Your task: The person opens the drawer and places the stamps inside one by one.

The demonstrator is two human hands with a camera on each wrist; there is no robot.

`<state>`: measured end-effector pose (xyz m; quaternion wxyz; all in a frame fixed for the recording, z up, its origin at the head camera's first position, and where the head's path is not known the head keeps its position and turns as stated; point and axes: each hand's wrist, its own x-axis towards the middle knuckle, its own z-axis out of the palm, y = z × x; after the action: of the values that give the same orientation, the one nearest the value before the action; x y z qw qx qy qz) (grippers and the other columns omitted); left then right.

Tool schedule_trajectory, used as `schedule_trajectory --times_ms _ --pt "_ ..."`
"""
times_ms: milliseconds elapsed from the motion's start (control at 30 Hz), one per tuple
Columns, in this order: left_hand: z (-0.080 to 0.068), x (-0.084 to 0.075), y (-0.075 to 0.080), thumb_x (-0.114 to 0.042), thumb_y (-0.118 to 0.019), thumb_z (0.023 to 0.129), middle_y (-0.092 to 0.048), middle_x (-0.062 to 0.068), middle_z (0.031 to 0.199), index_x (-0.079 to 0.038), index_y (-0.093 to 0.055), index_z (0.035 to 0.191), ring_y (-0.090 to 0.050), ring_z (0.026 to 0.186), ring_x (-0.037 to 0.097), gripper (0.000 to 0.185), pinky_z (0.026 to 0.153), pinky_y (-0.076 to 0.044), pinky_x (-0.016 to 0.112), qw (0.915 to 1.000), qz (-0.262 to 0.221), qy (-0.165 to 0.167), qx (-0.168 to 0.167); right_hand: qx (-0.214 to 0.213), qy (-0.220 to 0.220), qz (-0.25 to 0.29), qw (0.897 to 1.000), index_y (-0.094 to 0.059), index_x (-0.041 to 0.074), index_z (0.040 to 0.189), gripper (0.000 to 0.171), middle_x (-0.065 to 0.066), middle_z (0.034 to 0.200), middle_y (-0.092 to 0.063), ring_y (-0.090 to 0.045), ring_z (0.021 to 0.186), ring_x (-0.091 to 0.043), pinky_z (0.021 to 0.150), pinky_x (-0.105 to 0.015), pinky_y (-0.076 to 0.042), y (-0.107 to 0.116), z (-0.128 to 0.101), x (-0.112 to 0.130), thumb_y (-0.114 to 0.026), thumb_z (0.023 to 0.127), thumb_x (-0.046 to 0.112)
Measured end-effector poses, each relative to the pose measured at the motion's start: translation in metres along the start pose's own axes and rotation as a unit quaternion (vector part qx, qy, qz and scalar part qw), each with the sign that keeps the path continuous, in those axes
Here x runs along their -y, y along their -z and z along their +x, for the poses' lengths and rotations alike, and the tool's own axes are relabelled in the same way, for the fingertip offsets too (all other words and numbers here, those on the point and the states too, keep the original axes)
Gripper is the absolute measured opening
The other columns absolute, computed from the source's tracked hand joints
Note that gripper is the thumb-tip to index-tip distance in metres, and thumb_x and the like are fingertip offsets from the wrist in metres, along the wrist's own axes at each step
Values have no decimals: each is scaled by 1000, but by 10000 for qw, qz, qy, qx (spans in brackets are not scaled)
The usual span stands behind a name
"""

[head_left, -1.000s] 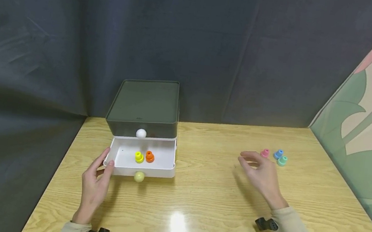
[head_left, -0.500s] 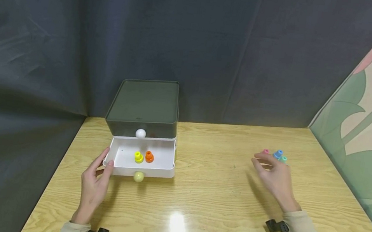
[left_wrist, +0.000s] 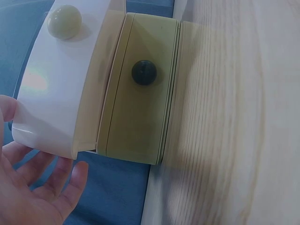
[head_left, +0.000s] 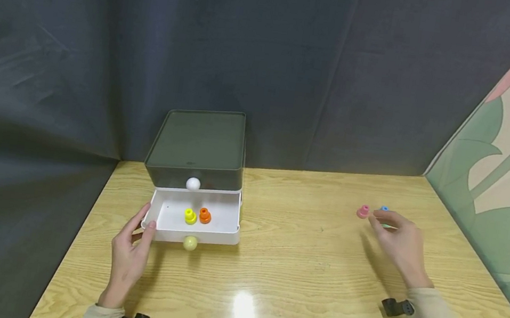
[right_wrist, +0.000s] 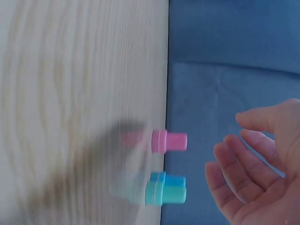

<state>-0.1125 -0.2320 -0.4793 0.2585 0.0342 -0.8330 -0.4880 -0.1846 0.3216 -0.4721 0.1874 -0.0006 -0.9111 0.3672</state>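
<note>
Teal peg (right_wrist: 164, 194) stands upright on counter (head_left: 298, 272) just beyond right hand (head_left: 400, 245) fingertips, blue peg (right_wrist: 169, 180) touching behind, pink peg (head_left: 363, 211) beside. Right grip spread, empty; far nearer than left hand (head_left: 127, 260), flat against white drawer (head_left: 163, 233) corner.

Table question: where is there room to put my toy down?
The table is bare between the white drawer and the right hand, and along the near edge. It is crowded by the pink piece and inside the drawer around the yellow piece and orange piece.
</note>
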Motion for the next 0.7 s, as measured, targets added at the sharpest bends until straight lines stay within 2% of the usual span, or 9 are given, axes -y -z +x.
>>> schedule_trajectory --times_ms 100,167,200,300,400,700 --pt "0 0 0 -8 -60 107 -63 18 151 -8 -60 152 -53 120 -10 45 88 -46 3 10000 -12 0 1 48 -75 -41 10000 -77 -3 120 32 -28 122 -75 -77 81 -12 65 -3 -48 5 2 -8 -71 102 23" --pt "-1 0 0 -9 -60 107 -62 18 152 -8 -60 152 -53 120 -11 45 88 -46 3 10000 -11 5 4 87 -127 -73 9999 -75 -4 123 36 -30 123 -74 -80 83 -22 64 -4 -48 7 3 -13 -71 103 25" --pt "-1 0 0 -9 -60 107 -62 17 152 -8 -60 152 -53 120 -11 45 88 -46 3 10000 -12 9 5 83 -142 -111 9998 -75 -4 124 37 -30 122 -74 -81 84 -31 63 -5 -48 8 3 -16 -71 103 26" --pt "-1 0 0 -10 -61 108 -62 17 152 -8 -60 152 -52 121 -12 45 89 -45 3 10000 2 25 8 101 -213 -277 9993 -73 -5 125 38 -33 115 -75 -77 88 -50 60 -8 -46 9 5 -23 -71 103 25" --pt "-1 0 0 -9 -61 108 -62 17 152 -8 -60 152 -52 120 -11 45 88 -45 3 10000 -12 17 -2 140 -324 -420 9985 -72 -6 126 38 -35 115 -74 -77 89 -51 58 -12 -47 10 9 -31 -69 102 23" --pt "0 1 -2 -8 -61 108 -63 19 150 -7 -60 151 -54 119 -9 44 88 -46 3 9999 -75 -64 -51 346 -684 -590 9953 -67 -7 134 46 -38 119 -71 -73 99 -56 64 -27 -53 11 16 -50 -67 104 27"
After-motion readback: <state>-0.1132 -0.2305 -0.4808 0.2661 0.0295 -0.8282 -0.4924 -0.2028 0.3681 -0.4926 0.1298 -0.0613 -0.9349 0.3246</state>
